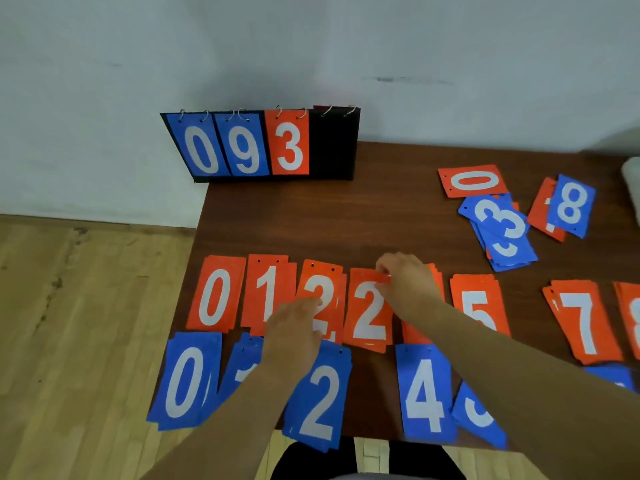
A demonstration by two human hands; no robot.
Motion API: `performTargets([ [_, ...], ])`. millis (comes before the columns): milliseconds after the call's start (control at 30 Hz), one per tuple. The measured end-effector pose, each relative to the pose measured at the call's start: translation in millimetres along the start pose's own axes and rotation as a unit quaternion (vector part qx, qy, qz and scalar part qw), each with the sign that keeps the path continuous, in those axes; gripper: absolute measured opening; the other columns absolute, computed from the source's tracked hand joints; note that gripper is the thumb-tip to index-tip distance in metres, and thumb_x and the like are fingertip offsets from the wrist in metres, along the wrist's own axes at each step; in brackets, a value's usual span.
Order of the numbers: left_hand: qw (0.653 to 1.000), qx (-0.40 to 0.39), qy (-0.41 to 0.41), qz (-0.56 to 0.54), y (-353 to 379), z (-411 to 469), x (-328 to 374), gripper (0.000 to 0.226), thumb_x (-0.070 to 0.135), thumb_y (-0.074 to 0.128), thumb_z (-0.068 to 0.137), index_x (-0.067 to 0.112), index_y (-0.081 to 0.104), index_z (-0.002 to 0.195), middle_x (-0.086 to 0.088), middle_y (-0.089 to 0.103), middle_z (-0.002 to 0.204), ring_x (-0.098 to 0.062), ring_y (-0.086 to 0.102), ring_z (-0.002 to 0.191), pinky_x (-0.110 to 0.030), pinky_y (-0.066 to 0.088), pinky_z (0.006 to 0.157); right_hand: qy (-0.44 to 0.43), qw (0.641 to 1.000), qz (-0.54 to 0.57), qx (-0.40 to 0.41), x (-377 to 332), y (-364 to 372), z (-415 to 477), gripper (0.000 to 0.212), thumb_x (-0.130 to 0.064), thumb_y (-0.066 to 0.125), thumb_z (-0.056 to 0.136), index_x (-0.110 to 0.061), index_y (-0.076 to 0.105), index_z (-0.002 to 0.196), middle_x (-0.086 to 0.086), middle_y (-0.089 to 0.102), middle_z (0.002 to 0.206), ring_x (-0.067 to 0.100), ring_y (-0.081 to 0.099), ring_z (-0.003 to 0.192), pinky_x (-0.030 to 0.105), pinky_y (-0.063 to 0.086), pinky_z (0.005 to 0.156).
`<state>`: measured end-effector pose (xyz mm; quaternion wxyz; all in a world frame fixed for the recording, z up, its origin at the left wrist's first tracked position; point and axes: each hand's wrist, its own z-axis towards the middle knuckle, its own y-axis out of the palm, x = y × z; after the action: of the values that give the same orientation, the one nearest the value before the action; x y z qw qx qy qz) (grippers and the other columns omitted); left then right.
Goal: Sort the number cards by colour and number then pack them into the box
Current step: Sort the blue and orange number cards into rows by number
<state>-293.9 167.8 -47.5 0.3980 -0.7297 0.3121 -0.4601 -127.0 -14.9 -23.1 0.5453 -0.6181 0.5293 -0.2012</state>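
A brown table [346, 220] bears a scoreboard [263, 143] at eleven o'clock. Card piles [214, 296] line six o'clock; loose cards [502, 230] lie at two.

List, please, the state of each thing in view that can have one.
Scoreboard: upright, showing 0, 9, 3; fourth slot bare.
Right hand: pinches the top edge of a red 2 card.
Left hand: fingers resting on the red 2 pile.
Mixed heap: jumbled, red and blue together, unsorted.
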Motion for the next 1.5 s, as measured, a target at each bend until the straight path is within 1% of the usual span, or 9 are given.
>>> performTargets([
  [167,0.999,-0.029,-0.004,-0.04,-4.4,3.2,-5.3,0.061,0.031,0.072,0.091,0.034,0.044,0.146,0.009,0.058,0.135,-0.013,0.052,0.125,-0.034,0.047,0.106,0.017,0.989,0.149,-0.006,5.6,-32.6,4.2,0.013,-0.023,0.065,0.096,-0.036,0.068,0.097,-0.017,0.067,0.095,0.004,0.063,0.092,0.022,0.05,0.08],
  [300,0.976,-0.007,-0.069,-0.206,-22.5,6.3,-1.1,0.048,0.028,0.065,0.097,0.035,0.047,0.141,0.016,0.06,0.123,-0.004,0.057,0.112,-0.02,0.05,0.089,0.064,0.96,0.271,0.025,-1.3,-74.0,12.1,0.013,-0.022,0.063,0.098,-0.03,0.073,0.101,-0.014,0.071,0.101,0.005,0.066,0.095,0.025,0.052,0.084],
  [467,0.948,0.064,-0.104,-0.293,-49.7,11.9,2.1,0.054,0.049,0.059,0.098,0.038,0.039,0.147,0.016,0.054,0.128,-0.006,0.057,0.113,-0.034,0.058,0.09,0.05,0.952,0.303,-0.014,-47.8,-57.1,24.8,0.011,-0.017,0.067,0.095,-0.022,0.075,0.102,-0.006,0.073,0.096,0.007,0.068,0.084,0.017,0.054,0.067],
  [633,0.997,-0.01,0.006,-0.07,-34.0,6.2,-7.2,0.05,0.042,0.061,0.097,0.033,0.045,0.144,0.007,0.05,0.137,-0.013,0.049,0.125,-0.03,0.045,0.102,0.004,0.983,0.179,-0.048,-73.9,1.9,27.8,0.021,-0.025,0.071,0.091,-0.021,0.074,0.111,-0.005,0.072,0.111,0.013,0.065,0.103,0.024,0.048,0.087],
  [767,0.997,-0.059,0.002,0.059,-26.1,6.0,-3.3,0.044,0.042,0.055,0.098,0.029,0.051,0.139,0.003,0.054,0.13,-0.018,0.05,0.117,-0.035,0.048,0.097,0.028,0.986,0.162,-0.039,-55.5,2.2,20.8,0.025,-0.029,0.069,0.09,-0.026,0.07,0.115,-0.005,0.069,0.115,0.014,0.063,0.108,0.03,0.051,0.092],
  [933,0.998,-0.044,-0.037,0.025,-29.4,22.7,27.4,0.046,0.044,0.057,0.097,0.031,0.05,0.141,0.003,0.054,0.134,-0.02,0.048,0.127,-0.039,0.042,0.107,0.062,0.984,0.165,-0.012,2.6,-29.9,-0.9,0.023,-0.029,0.067,0.094,-0.029,0.068,0.116,-0.011,0.06,0.115,0.007,0.058,0.1,0.026,0.054,0.081],
  [1133,0.999,-0.043,-0.017,-0.016,-10.9,62.7,111.1,0.051,0.045,0.062,0.095,0.03,0.05,0.142,0.001,0.054,0.138,-0.022,0.048,0.129,-0.039,0.045,0.105,0.109,0.978,0.176,0.028,107.8,-73.0,-19.7,0.023,-0.028,0.067,0.095,-0.025,0.068,0.118,-0.008,0.063,0.118,0.008,0.057,0.104,0.024,0.046,0.089],
  [1367,0.997,-0.045,-0.033,-0.052,32.6,119.4,241.7,0.057,0.048,0.067,0.091,0.032,0.048,0.143,0.002,0.05,0.141,-0.021,0.049,0.129,-0.043,0.05,0.102,0.202,0.958,0.186,0.086,248.5,-112.7,-21.6,0.022,-0.025,0.073,0.087,-0.02,0.071,0.108,0.005,0.069,0.115,0.024,0.065,0.102,0.026,0.043,0.084],
  [1500,0.989,-0.031,-0.107,-0.1,56.1,170.3,313.8,0.068,0.051,0.072,0.086,0.029,0.044,0.143,-0.002,0.049,0.14,-0.026,0.053,0.127,-0.045,0.054,0.097,0.268,0.935,0.205,0.111,314.8,-129.6,0.5,0.035,-0.034,0.077,0.081,-0.016,0.069,0.11,0.012,0.065,0.116,0.031,0.065,0.101,0.033,0.05,0.084],
])
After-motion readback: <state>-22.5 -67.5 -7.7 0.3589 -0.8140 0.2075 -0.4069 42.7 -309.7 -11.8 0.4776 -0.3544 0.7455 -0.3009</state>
